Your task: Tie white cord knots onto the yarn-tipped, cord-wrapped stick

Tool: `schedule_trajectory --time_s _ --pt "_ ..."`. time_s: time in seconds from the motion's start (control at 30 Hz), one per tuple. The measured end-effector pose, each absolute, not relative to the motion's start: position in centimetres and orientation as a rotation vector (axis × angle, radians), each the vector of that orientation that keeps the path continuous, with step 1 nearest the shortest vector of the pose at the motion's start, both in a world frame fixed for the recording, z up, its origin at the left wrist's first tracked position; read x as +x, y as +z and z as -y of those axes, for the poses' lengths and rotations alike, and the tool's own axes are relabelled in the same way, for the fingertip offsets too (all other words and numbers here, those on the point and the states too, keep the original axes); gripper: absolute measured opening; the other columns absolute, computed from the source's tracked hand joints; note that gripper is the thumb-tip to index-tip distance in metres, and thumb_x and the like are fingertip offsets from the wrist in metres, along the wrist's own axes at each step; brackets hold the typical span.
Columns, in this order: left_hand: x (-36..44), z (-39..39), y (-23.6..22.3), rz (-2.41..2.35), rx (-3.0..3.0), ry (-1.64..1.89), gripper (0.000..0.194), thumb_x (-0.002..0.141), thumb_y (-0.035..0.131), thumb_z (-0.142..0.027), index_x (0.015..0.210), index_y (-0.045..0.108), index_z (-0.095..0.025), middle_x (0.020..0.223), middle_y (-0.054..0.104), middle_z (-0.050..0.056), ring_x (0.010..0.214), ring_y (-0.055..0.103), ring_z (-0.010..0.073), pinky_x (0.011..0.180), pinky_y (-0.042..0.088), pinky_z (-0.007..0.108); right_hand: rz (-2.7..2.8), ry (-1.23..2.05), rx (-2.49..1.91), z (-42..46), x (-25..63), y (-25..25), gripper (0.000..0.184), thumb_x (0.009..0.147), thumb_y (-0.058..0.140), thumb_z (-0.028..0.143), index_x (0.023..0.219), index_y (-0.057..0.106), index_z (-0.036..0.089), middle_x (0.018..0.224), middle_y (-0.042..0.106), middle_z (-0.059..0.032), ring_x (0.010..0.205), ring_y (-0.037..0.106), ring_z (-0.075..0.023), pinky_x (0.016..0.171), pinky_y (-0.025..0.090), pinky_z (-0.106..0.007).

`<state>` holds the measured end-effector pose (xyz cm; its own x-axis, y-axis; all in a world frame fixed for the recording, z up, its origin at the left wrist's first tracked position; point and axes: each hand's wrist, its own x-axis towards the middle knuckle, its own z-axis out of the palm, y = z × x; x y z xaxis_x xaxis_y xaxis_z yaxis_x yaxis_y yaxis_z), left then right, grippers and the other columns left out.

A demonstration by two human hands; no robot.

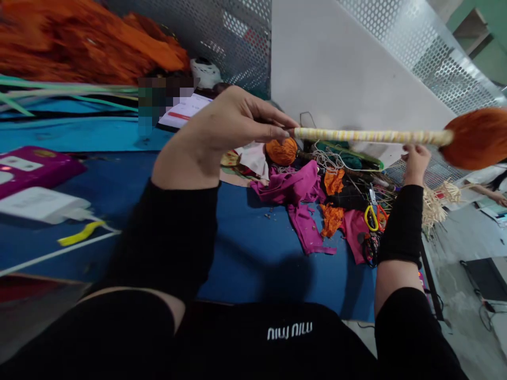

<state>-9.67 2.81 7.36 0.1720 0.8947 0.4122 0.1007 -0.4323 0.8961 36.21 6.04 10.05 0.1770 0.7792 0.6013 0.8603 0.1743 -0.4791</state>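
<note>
Black fabric sleeves (174,232) nearest; left hand (241,117) pinches the yellow-and-white wrapped stick (356,136), best held level; I can't tell how right hand (416,158) grips.

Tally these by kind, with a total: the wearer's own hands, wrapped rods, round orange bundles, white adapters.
Hands: 2, the left hand and the right hand
Wrapped rods: 1, the yellow-and-white rod
Round orange bundles: 2, the bundle at the rod's end and the smaller bundle below the rod
White adapters: 1, the white adapter
Total: 6
</note>
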Motion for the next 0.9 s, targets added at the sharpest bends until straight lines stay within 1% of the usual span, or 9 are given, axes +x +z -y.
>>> schedule_trajectory --time_s 0.1,0.17,0.2,0.3,0.47,0.53,0.63,0.77,0.9 --pt "-8.0 -2.6 7.1 -0.918 1.506 1.346 0.018 0.073 0.084 -0.014 0.09 0.087 -0.022 0.067 0.075 0.0 0.061 0.054 0.0117 0.059 0.046 0.031 1.281 -0.433 -1.988 -4.4 32.7 7.7 0.016 0.089 0.066 0.022 0.101 0.071 0.011 0.116 0.07 -0.0191 0.114 0.067 -0.0291 0.11 0.046 -0.054" --pt "-6.7 -2.5 6.8 -0.847 1.453 1.323 0.022 0.078 0.079 -0.014 0.097 0.086 -0.023 0.071 0.075 0.0 0.064 0.058 0.0123 0.059 0.045 0.03 1.162 -0.626 -2.01 -3.0 29.8 6.9 0.027 0.092 0.062 0.02 0.117 0.071 0.013 0.139 0.064 -0.0223 0.135 0.06 -0.0332 0.122 0.035 -0.06" --pt "-6.1 -2.5 6.5 -0.809 1.43 1.323 0.021 0.079 0.078 -0.015 0.097 0.085 -0.023 0.072 0.075 0.0 0.063 0.059 0.0116 0.058 0.044 0.029 1.159 -0.663 -1.9 -2.4 28.2 6.7 0.027 0.097 0.057 0.023 0.12 0.071 0.016 0.14 0.064 -0.0201 0.139 0.058 -0.0326 0.124 0.033 -0.061" --pt "-4.6 -2.6 5.7 -0.766 1.431 1.299 0.018 0.082 0.078 -0.021 0.099 0.085 -0.019 0.072 0.073 0.002 0.055 0.054 0.0093 0.05 0.038 0.026 1.253 -0.556 -1.436 -1.1 23.4 5.8 0.03 0.105 0.047 0.04 0.11 0.072 0.023 0.125 0.07 -0.0117 0.132 0.062 -0.0276 0.124 0.037 -0.06" --pt "-3.3 -2.8 4.6 -0.836 1.61 1.297 0.024 0.093 0.076 -0.031 0.11 0.084 -0.015 0.071 0.072 0.007 0.053 0.06 0.0129 0.047 0.044 0.027 1.648 0.237 -0.962 -1.4 16.9 3.2 0.042 0.097 0.059 0.064 0.114 0.069 0.026 0.111 0.074 -0.0048 0.113 0.07 -0.0204 0.108 0.056 -0.045" --pt "-3.2 -2.8 4.4 -0.84 1.608 1.299 0.024 0.095 0.075 -0.029 0.111 0.084 -0.015 0.072 0.073 0.007 0.055 0.062 0.0136 0.049 0.047 0.027 1.756 0.437 -0.961 -1.2 15.7 2.7 0.043 0.096 0.06 0.067 0.103 0.068 0.025 0.094 0.072 -0.0016 0.096 0.07 -0.0178 0.095 0.06 -0.038" --pt "-3.0 -3.0 4.4 -0.866 1.582 1.326 0.022 0.095 0.076 -0.026 0.113 0.085 -0.017 0.073 0.074 0.007 0.057 0.064 0.0146 0.051 0.049 0.027 1.742 0.303 -1.028 0.1 15.3 3.1 0.043 0.101 0.057 0.061 0.08 0.063 0.024 0.077 0.061 0.0011 0.08 0.062 -0.0153 0.086 0.057 -0.035" --pt "-2.4 -3.0 4.4 -0.879 1.465 1.283 0.02 0.093 0.074 -0.014 0.11 0.085 -0.017 0.079 0.077 0.007 0.062 0.068 0.0142 0.057 0.053 0.028 1.599 0.122 -0.86 1.5 15.2 3.7 0.047 0.104 0.05 0.062 0.075 0.061 0.026 0.087 0.059 -0.0032 0.102 0.067 -0.0205 0.095 0.057 -0.042" --pt "-1.3 -2.9 4.0 -0.84 1.413 1.288 0.021 0.089 0.068 -0.006 0.101 0.084 -0.013 0.09 0.081 0.008 0.069 0.07 0.0133 0.066 0.056 0.027 1.634 0.267 -0.743 1.1 14.3 2.8 0.057 0.106 0.032 0.069 0.072 0.048 0.027 0.069 0.046 -0.0002 0.074 0.063 -0.0191 0.08 0.06 -0.044"
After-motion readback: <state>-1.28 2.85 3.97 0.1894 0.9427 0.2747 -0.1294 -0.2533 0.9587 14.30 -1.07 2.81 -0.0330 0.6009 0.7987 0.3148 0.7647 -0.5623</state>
